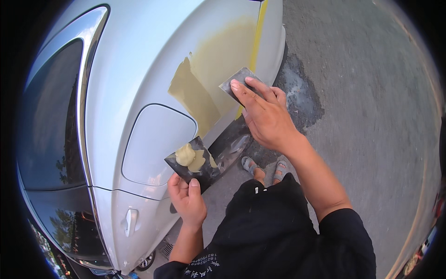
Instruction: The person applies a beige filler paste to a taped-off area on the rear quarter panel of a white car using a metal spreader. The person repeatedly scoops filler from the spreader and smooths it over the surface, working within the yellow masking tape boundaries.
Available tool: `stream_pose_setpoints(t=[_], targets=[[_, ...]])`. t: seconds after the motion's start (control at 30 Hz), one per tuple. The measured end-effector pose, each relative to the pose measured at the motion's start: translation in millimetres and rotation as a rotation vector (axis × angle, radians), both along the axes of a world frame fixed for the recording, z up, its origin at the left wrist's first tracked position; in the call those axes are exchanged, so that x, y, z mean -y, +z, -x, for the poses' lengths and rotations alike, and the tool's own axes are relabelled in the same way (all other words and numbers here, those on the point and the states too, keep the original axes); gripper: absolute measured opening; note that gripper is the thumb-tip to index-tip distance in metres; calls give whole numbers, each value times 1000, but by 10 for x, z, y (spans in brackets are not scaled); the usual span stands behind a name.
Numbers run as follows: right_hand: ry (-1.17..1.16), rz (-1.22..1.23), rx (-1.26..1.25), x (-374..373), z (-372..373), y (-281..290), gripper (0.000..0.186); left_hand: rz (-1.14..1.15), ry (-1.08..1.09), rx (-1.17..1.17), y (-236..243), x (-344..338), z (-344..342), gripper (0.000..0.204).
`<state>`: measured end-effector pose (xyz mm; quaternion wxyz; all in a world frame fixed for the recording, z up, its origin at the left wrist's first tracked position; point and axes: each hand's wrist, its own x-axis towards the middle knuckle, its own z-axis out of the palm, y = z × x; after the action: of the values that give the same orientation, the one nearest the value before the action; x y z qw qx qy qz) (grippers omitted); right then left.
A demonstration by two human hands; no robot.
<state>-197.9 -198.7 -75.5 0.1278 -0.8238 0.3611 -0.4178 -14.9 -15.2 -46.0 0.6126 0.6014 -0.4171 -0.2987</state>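
Silver car body panel (139, 69) filling the upper left and centre of the frame, with a yellowish patch of filler (209, 74) smeared across it above the wheel arch. Pressing a dark flat spreader (237, 81) against that patch with the right hand (265, 116), just right of centre; fingers lying flat and together on the blade, thumb side tucked under its lower edge. Pinching a dark mixing board (193, 165) with the left hand (188, 200), low in the centre, thumb on top and fingers curled beneath its bottom corner. Carrying a pale yellow blob of putty (190, 157) on the board's upper face. Sitting beside the board, to its left, the fuel filler flap (155, 144). Running along the patch's right edge, a strip of yellow masking tape (257, 35). Showing below, grey sandals (265, 167) on the grey pavement (371, 116), and a door handle (131, 221) at lower left.
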Motion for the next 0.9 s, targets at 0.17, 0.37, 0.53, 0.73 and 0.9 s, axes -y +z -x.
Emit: stream_pose_setpoints(t=[0.17, 0.37, 0.53, 0.73, 0.9], targets=[[-47, 124, -89, 485, -292, 197, 54, -87, 6, -124, -50, -162, 53, 36], [-71, 249, -139, 670, -518, 319, 50, -98, 34, -154, -124, -229, -48, 35], [-70, 293, -181, 749, -595, 326, 49, -91, 34, -199, -140, -205, -88, 36], [-9, 318, -220, 650, -633, 288, 48, -106, 58, -227, -130, -149, -95, 37], [-38, 322, -219, 674, -582, 377, 46, -111, 39, -227, -133, -151, -121, 37]])
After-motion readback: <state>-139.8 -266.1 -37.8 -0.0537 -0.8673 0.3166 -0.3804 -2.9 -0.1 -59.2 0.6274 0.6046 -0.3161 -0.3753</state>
